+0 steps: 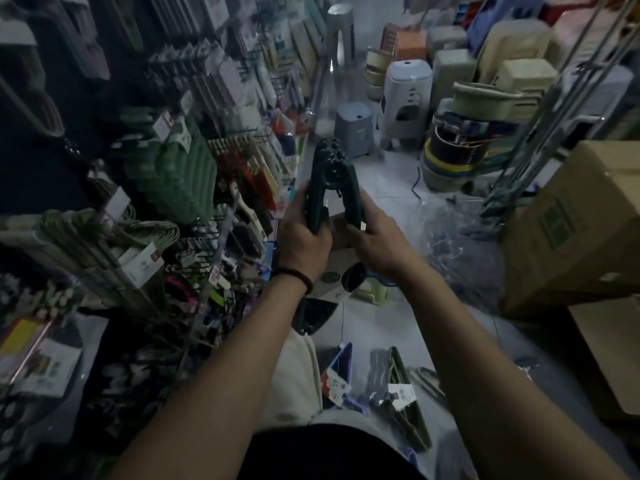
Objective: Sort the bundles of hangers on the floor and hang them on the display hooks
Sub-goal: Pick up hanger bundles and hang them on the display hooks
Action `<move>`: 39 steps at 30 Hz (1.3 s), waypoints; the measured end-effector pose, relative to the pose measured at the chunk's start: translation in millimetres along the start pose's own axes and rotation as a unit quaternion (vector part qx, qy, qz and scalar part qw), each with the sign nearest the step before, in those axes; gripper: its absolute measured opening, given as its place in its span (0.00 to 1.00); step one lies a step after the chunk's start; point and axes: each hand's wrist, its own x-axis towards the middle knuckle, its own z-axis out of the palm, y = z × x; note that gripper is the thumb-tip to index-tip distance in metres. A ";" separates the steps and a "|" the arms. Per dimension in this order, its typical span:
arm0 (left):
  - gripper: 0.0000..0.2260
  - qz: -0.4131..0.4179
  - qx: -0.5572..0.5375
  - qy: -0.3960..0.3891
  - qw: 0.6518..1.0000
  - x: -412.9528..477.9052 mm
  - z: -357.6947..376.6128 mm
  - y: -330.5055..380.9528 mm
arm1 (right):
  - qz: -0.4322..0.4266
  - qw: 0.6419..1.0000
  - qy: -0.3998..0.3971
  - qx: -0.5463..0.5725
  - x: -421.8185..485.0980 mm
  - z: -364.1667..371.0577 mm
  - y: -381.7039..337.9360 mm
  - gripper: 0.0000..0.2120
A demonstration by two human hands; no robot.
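Note:
A bundle of dark green hangers (pixel 330 178) is held upright in front of me, hooks pointing away. My left hand (pixel 303 233) grips its left side and my right hand (pixel 375 239) grips its right side. On the floor near my feet lie a blue bundle (pixel 337 377) and an olive green bundle (pixel 403 396) with paper labels. The display rack on my left carries pale green hangers (pixel 114 237) and darker green ones (pixel 180 168) on hooks.
Grey plastic stools (pixel 355 128) and stacked baskets (pixel 460 147) crowd the far floor. Cardboard boxes (pixel 575 230) stand at my right, behind a metal rack (pixel 561 109). Clear plastic wrap (pixel 453 237) lies on the tiles. A small pale stool (pixel 375 289) sits below my hands.

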 end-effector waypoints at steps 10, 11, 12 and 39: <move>0.19 -0.002 -0.022 -0.055 0.998 119.7 55.5 -62.1 | 0.035 0.999 -0.001 -0.001 122.3 -6.6 36.5 0.35; 0.19 -0.007 -0.022 -0.059 0.998 137.2 60.6 -72.5 | 0.034 0.999 0.001 -0.005 140.8 -3.9 40.1 0.35; 0.20 -0.010 -0.026 -0.061 0.998 156.1 66.0 -84.8 | 0.036 0.999 0.001 -0.012 161.7 -1.0 44.2 0.36; 0.25 -0.048 -0.093 -0.043 0.994 519.4 122.6 -213.9 | 0.044 0.992 -0.001 -0.119 560.5 11.1 15.5 0.31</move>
